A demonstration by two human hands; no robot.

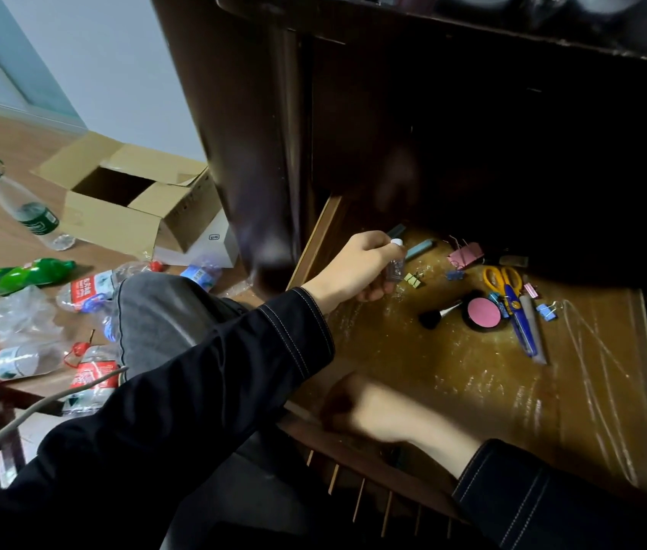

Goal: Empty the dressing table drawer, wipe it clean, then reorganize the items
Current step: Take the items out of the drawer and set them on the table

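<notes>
Here the person's left hand [357,267] is reaching into the pulled-out brown wooden drawer [453,375] of the dark dressing table, its grip curling round a small clear bottle with a white cap [395,264] and holding it over the drawer's far left corner. The right hand [373,414] is lying blurred at the drawer's near edge, and whether its grip is holding anything I cannot tell. Further in, loose things are lying on the crinkled clear film lining the drawer: a round black compact of pink blush [484,312] with a black-bristled makeup brush [433,316] just beside it, yellow-handled scissors with blue blades [512,307] to its right, a large pink binder clip [465,255] near the back and a small blue binder clip [546,312] beyond the scissors. On the wooden floor to the left (well apart from the drawer) an open cardboard box [131,200] is standing among a green plastic bottle [24,275] and several clear ones.
</notes>
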